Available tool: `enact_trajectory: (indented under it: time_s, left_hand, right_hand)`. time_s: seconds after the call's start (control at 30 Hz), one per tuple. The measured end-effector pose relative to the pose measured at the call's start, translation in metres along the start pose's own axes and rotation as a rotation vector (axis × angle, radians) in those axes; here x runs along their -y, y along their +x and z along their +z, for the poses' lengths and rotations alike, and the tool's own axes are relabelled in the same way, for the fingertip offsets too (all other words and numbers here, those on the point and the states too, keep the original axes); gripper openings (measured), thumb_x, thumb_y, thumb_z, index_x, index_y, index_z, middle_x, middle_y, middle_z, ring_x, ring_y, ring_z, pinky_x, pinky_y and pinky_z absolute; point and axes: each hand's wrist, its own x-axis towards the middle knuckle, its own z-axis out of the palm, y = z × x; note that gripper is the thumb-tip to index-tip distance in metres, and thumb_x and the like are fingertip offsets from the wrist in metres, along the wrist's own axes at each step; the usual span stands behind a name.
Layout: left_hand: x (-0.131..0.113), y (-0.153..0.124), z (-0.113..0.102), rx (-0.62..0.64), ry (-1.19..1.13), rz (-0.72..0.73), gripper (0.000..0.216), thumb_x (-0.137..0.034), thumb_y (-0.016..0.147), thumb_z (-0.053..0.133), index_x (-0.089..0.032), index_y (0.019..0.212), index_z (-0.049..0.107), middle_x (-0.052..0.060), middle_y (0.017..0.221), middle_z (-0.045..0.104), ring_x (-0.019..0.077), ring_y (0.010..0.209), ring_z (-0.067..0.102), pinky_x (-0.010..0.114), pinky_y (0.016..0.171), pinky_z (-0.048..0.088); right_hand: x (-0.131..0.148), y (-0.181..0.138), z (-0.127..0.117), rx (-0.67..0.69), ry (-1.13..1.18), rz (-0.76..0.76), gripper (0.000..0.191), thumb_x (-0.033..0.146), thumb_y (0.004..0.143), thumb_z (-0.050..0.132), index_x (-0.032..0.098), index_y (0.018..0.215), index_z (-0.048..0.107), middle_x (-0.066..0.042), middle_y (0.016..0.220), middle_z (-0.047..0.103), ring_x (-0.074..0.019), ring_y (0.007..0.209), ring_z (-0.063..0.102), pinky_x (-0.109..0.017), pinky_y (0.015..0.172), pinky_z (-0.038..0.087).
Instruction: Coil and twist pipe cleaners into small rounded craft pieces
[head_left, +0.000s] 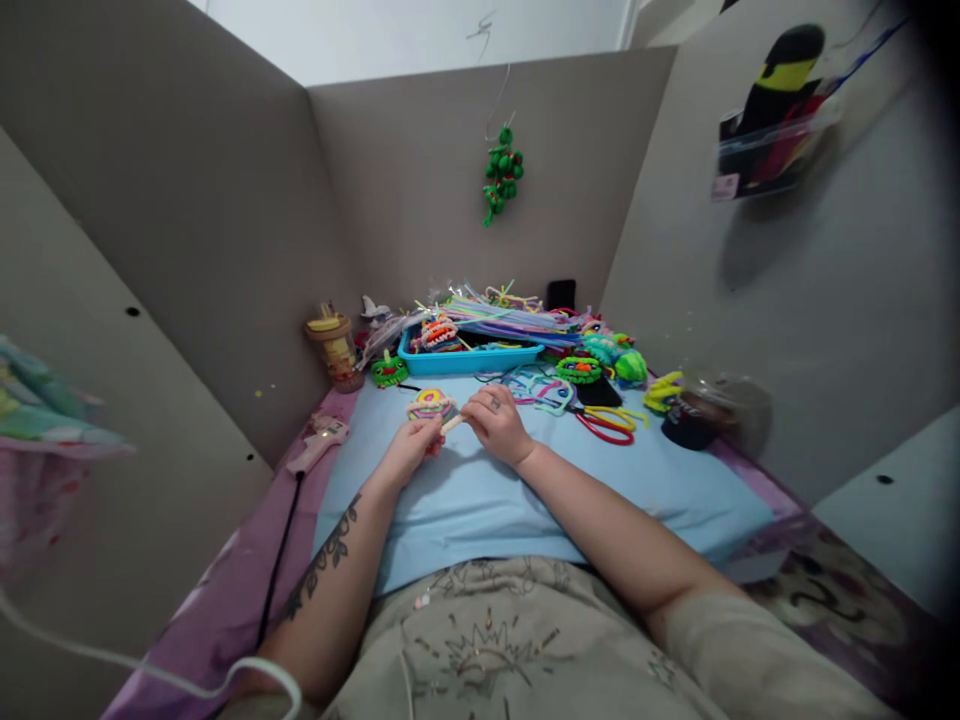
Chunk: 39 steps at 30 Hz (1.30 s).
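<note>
Over the light blue cloth (465,510), my left hand (415,450) is closed on one end of a short cream pipe cleaner (453,424). My right hand (498,424) pinches its other end, with fingers curled. Just beyond my left fingers sits a round pipe-cleaner piece (431,402) with a yellow and pink middle and a pale rim; whether it touches the hand is unclear. Right of my right hand are loops of teal and purple pipe cleaner (551,398) and red-and-yellow handled scissors (606,432).
A blue tray (480,360) with bundled pipe cleaners (510,318) stands at the back. A glue gun (319,445) and a cup (335,345) are at the left. Green pipe-cleaner figures (388,369) lie near the tray, and a dark cup (686,422) at the right.
</note>
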Motion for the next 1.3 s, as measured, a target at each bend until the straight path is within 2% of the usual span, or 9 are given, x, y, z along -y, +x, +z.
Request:
enact_trajectory:
  time_s: [0.17, 0.27, 0.37, 0.5, 0.7, 0.83, 1.13, 1.3]
  left_hand:
    - [0.003, 0.002, -0.002, -0.037, -0.006, 0.019, 0.043, -0.056, 0.073, 0.051, -0.018, 0.053, 0.044, -0.004, 0.044, 0.039, 0.0068, 0.04, 0.028, 0.023, 0.041, 0.017]
    - [0.004, 0.002, -0.004, -0.139, 0.118, 0.14, 0.042, -0.051, 0.078, 0.046, -0.018, 0.052, 0.044, -0.004, 0.046, 0.039, 0.0083, 0.044, 0.032, 0.023, 0.044, 0.022]
    - [0.005, 0.002, -0.005, -0.24, 0.313, 0.293, 0.041, -0.046, 0.082, 0.042, -0.017, 0.053, 0.047, -0.002, 0.049, 0.043, 0.0106, 0.05, 0.039, 0.024, 0.05, 0.028]
    - [0.007, 0.001, -0.005, -0.284, 0.465, 0.394, 0.041, -0.044, 0.084, 0.04, -0.017, 0.054, 0.05, -0.002, 0.05, 0.047, 0.0116, 0.052, 0.044, 0.024, 0.053, 0.03]
    - [0.011, 0.003, -0.006, -0.25, 0.409, 0.276, 0.043, -0.045, 0.083, 0.042, -0.017, 0.055, 0.057, 0.0, 0.049, 0.053, 0.0128, 0.051, 0.047, 0.024, 0.053, 0.033]
    - [0.012, 0.006, -0.006, -0.198, 0.342, 0.178, 0.047, -0.049, 0.083, 0.04, -0.017, 0.054, 0.058, 0.0, 0.046, 0.052, 0.013, 0.048, 0.044, 0.024, 0.05, 0.031]
    - [0.003, 0.0, -0.004, -0.161, 0.244, 0.158, 0.046, -0.047, 0.081, 0.043, -0.017, 0.046, 0.05, -0.002, 0.043, 0.045, 0.0112, 0.047, 0.04, 0.024, 0.051, 0.028]
    - [0.005, 0.001, -0.004, -0.161, 0.269, 0.176, 0.044, -0.044, 0.082, 0.043, -0.018, 0.046, 0.048, -0.002, 0.044, 0.045, 0.0116, 0.047, 0.04, 0.025, 0.051, 0.029]
  right_hand:
    - [0.002, -0.002, 0.002, 0.003, 0.001, 0.015, 0.016, 0.022, 0.09, 0.047, 0.022, 0.087, 0.062, -0.004, 0.085, 0.064, -0.0199, 0.094, 0.048, -0.038, 0.089, 0.03]
    - [0.002, -0.002, 0.002, 0.037, 0.019, 0.022, 0.014, 0.024, 0.089, 0.049, 0.022, 0.092, 0.063, -0.004, 0.09, 0.064, -0.0204, 0.095, 0.048, -0.039, 0.09, 0.03]
    - [0.001, -0.002, 0.002, 0.096, 0.028, 0.027, 0.021, 0.028, 0.088, 0.052, 0.021, 0.105, 0.061, -0.006, 0.095, 0.063, -0.0214, 0.096, 0.048, -0.039, 0.088, 0.032]
    - [0.0, -0.002, 0.003, 0.135, -0.008, 0.058, 0.019, 0.03, 0.09, 0.048, 0.021, 0.094, 0.064, -0.006, 0.086, 0.062, -0.0205, 0.089, 0.048, -0.038, 0.085, 0.032]
    - [0.0, -0.002, 0.004, 0.125, -0.029, 0.059, 0.018, 0.029, 0.09, 0.048, 0.019, 0.089, 0.063, -0.006, 0.085, 0.059, -0.0202, 0.089, 0.045, -0.037, 0.085, 0.032]
    - [0.0, -0.002, 0.003, 0.111, -0.036, 0.056, 0.015, 0.027, 0.09, 0.049, 0.02, 0.09, 0.062, -0.006, 0.087, 0.058, -0.0209, 0.092, 0.045, -0.038, 0.086, 0.032]
    - [0.0, -0.003, 0.005, 0.068, -0.008, 0.045, 0.011, 0.024, 0.089, 0.05, 0.021, 0.087, 0.061, -0.005, 0.086, 0.059, -0.0209, 0.093, 0.045, -0.038, 0.086, 0.033]
    - [0.0, -0.003, 0.005, 0.054, -0.002, 0.035, 0.011, 0.023, 0.088, 0.05, 0.021, 0.084, 0.061, -0.005, 0.085, 0.059, -0.0204, 0.092, 0.046, -0.037, 0.086, 0.034]
